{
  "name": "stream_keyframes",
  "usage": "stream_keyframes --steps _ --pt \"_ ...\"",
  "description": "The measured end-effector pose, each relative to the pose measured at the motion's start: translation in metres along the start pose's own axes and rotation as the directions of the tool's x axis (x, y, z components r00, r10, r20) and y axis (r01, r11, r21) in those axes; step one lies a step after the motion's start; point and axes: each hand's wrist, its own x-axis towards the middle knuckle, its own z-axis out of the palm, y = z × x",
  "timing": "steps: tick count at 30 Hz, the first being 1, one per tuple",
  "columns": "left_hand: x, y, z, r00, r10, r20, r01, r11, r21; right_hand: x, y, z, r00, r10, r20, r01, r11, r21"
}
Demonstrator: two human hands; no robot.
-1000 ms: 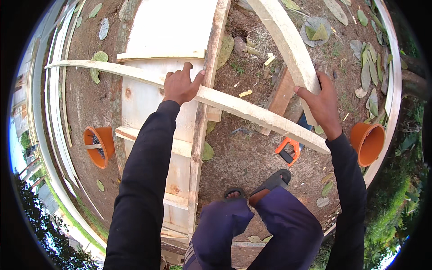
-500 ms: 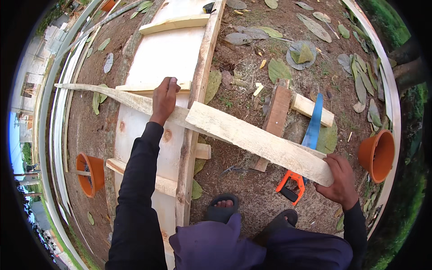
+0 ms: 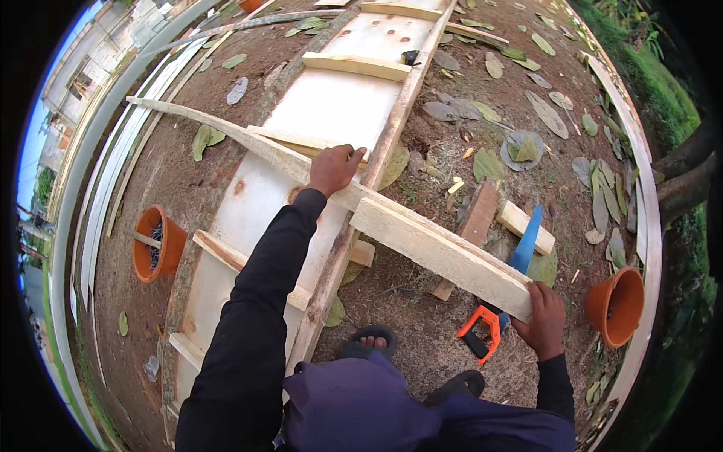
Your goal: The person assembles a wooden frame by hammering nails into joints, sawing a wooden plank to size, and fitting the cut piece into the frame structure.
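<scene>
A long rough-sawn board lies slantwise across a framed wooden panel. My left hand is closed over it near the panel's right rail. Against the near side of the long board is a shorter board, running from that rail to my right hand. The right hand grips the right ends of both boards together, its fingers partly hidden behind them. Beyond and below those ends lies a handsaw with a blue blade and an orange and black handle.
A terracotta-coloured pot of nails stands left of the panel, and a similar pot on the right. Wood offcuts and dry leaves lie on the soil. A yellow and black tape measure rests on the panel's rail.
The shorter board has turned from face-up over the long one to stand more on edge beside it, their right ends closer together. The whole view has shifted, showing more of the panel's far end.
</scene>
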Motion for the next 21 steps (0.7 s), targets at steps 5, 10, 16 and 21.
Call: stream_keyframes --steps 5,10,16,21 --pt "0.020 0.027 0.001 0.996 0.056 0.064 -0.057 0.998 0.014 -0.009 0.000 -0.003 0.996 0.043 -0.078 -0.050 0.995 -0.085" --pt "0.015 0.017 0.000 0.995 0.017 0.097 -0.015 1.000 -0.023 0.008 0.001 -0.007 0.997 0.072 -0.002 -0.071 0.995 -0.072" --pt "0.031 0.014 0.011 0.984 0.070 0.167 -0.074 0.997 0.019 0.032 0.021 -0.018 0.990 0.049 0.130 -0.049 0.999 -0.008" --pt "0.038 0.020 0.006 0.974 0.067 0.216 -0.076 0.997 0.030 0.049 0.027 -0.034 0.970 0.100 0.223 -0.100 0.995 -0.011"
